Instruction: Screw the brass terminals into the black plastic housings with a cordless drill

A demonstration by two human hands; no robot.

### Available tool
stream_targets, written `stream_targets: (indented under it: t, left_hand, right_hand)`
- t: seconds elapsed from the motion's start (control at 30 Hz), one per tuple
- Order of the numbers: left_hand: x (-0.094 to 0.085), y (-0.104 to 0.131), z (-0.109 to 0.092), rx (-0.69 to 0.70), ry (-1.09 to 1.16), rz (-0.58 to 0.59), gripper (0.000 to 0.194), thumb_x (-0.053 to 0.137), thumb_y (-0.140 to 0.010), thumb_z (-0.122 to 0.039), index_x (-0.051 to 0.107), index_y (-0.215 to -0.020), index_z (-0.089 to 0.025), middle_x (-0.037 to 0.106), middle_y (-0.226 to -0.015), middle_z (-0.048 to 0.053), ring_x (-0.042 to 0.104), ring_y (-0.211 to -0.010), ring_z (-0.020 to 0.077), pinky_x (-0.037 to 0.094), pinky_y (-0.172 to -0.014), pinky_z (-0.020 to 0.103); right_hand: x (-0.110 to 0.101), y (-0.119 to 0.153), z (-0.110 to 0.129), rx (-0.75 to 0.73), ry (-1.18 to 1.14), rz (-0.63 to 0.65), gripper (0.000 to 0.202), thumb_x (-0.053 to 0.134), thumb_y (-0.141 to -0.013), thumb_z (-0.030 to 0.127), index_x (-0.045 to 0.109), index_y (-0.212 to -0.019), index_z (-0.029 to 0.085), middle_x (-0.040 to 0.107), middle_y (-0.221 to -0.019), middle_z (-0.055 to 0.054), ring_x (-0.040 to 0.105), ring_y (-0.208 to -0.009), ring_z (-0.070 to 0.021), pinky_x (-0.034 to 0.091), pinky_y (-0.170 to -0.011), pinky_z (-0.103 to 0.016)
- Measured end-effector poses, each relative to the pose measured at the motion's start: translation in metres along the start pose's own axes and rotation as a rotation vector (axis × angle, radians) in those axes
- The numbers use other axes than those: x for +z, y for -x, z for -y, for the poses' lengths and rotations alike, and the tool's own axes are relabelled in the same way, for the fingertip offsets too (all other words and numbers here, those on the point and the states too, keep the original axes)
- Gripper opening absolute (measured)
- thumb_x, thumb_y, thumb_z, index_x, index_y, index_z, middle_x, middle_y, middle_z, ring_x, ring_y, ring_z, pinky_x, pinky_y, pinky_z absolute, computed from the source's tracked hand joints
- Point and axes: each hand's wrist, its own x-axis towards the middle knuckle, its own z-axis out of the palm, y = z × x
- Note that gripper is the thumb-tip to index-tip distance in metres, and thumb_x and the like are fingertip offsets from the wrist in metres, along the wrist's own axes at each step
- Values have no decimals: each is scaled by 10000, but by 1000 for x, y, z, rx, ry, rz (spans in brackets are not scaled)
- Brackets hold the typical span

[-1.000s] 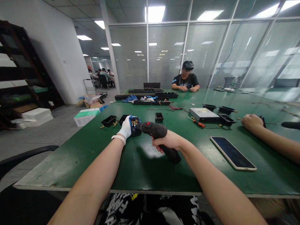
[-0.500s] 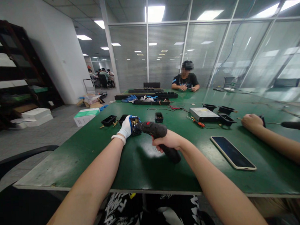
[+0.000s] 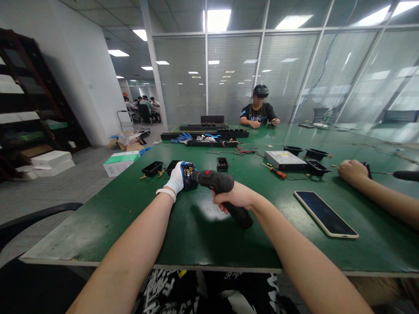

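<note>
My left hand (image 3: 176,177), in a white and blue glove, grips a small black box with brass-coloured metal parts inside (image 3: 189,171). The box is tilted so its open side faces the drill. Bare and wrapped round the handle, my right hand (image 3: 234,196) holds a black cordless drill (image 3: 215,180). The drill points left and its tip is at the box; whether it touches a screw is too small to tell. Behind my left hand lies another black box (image 3: 172,166), partly hidden, and a further black box (image 3: 223,164) stands beyond the drill.
A black housing (image 3: 152,168) with brass pieces lies at left. To the right are a smartphone (image 3: 326,214), an orange screwdriver (image 3: 278,173), a silver metal case (image 3: 285,160) and several black housings. A co-worker's hand (image 3: 353,170) rests at far right; another person (image 3: 259,109) sits opposite.
My hands, the drill and the box stay almost in place. Across the table, the seated person's hands have moved apart slightly.
</note>
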Motion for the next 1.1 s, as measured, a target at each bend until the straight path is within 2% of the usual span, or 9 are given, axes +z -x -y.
stream_targets:
  t: [0.37, 0.63, 0.8, 0.93, 1.1]
  left_hand:
    - [-4, -9, 2, 12, 37, -10, 256, 636, -990, -312, 775, -1092, -123, 785, -749, 86, 774, -621, 265, 678, -723, 382]
    - [1, -2, 1, 19, 32, -44, 261, 576, -993, -256, 778, -1075, -112, 781, -731, 98, 798, -681, 286, 686, -744, 393]
    - [1, 0, 1, 8, 41, -30, 265, 577, -1027, -294, 773, -1033, -116, 790, -767, 114, 802, -688, 283, 687, -771, 397]
    - [1, -1, 1, 23, 42, -40, 264, 642, -998, -323, 782, -1082, -115, 792, -761, 107, 806, -700, 301, 689, -776, 413]
    - [1, -1, 1, 13, 38, -30, 315, 636, -999, -339, 785, -1145, -103, 800, -784, 107, 803, -700, 296, 687, -774, 416]
  right_hand:
    - [1, 2, 2, 1, -12, 4, 128, 762, -685, 152, 642, -713, 187, 699, -573, -11, 610, -462, -139, 501, -449, -221]
    - [0, 1, 1, 4, -10, 2, 142, 768, -701, 144, 637, -734, 189, 702, -577, -15, 619, -469, -144, 511, -457, -223]
    - [1, 2, 3, 4, -15, 4, 152, 772, -681, 156, 637, -742, 191, 704, -576, -16, 625, -469, -147, 512, -451, -223]
    - [1, 3, 5, 4, -8, 3, 159, 765, -677, 156, 627, -744, 198, 704, -571, -11, 615, -466, -141, 510, -448, -219]
    - [1, 2, 3, 5, 1, 6, 150, 758, -687, 154, 631, -752, 199, 701, -580, -6, 622, -476, -144, 509, -450, -221]
